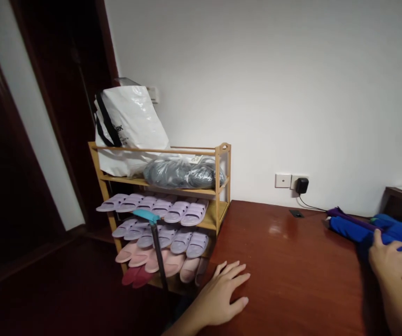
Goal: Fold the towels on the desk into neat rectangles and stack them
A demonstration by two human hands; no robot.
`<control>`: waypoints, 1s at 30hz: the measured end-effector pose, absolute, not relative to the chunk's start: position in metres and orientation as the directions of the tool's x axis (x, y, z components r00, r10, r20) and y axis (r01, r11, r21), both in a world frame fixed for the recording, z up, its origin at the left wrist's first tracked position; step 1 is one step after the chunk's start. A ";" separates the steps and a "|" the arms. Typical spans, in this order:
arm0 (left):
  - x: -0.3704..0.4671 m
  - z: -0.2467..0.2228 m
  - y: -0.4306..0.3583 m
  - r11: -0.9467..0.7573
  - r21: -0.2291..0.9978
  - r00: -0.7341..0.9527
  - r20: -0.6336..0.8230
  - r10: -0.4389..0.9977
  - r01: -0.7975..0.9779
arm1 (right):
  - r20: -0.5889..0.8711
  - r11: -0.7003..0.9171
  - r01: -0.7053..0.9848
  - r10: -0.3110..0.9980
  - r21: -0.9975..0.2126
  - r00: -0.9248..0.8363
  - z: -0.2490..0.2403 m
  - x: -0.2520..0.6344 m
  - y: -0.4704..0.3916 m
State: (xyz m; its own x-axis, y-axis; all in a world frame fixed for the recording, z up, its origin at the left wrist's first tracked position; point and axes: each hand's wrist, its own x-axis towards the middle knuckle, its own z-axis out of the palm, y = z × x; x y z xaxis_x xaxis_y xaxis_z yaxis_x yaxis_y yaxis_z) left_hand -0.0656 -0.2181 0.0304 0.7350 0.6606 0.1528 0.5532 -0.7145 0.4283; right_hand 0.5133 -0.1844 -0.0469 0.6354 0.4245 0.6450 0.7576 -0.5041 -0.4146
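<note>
My left hand (223, 296) lies on the near left edge of a reddish-brown wooden table (278, 270). Its fingers are spread and hold nothing. At the right, my right hand (391, 257) rests on a blue cloth (397, 228), its fingers curled into the fabric and the thumb pointing away from me. Some of the cloth is hidden under the hand. Just left of that hand, a folded blue and purple bundle (351, 223) extends along the tabletop.
Left of the table stands a wooden shoe rack (217, 172) with purple slippers (193, 212) and pink slippers (151, 259). It also bears a white bag (134, 116) and plastic-wrapped grey goods (183, 172). A blue-topped pole (158, 252) stands before it. A black plug (302, 185) sits in the wall.
</note>
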 end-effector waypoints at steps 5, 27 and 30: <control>-0.069 0.027 -0.219 -0.737 0.417 0.747 0.178 0.640 0.532 | 0.511 -0.466 0.676 0.443 -0.571 0.737 -0.015 0.530 -0.226; -0.069 0.036 -0.268 -0.845 0.426 0.815 0.327 0.478 0.325 | 0.338 0.165 0.986 0.929 -0.025 -0.147 0.048 0.153 -0.400; -0.068 0.041 -0.285 -0.910 0.247 0.868 0.298 0.397 0.332 | 0.384 0.292 0.951 0.871 0.096 -0.306 0.033 0.136 -0.408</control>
State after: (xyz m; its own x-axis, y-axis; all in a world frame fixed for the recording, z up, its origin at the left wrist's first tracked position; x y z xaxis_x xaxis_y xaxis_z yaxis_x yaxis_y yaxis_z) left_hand -0.0682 -0.2854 0.0411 0.8681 0.3972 0.2977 0.3318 -0.9104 0.2472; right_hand 0.1359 -0.4080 0.0327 -0.3064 0.8712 0.3835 0.9515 0.2924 0.0960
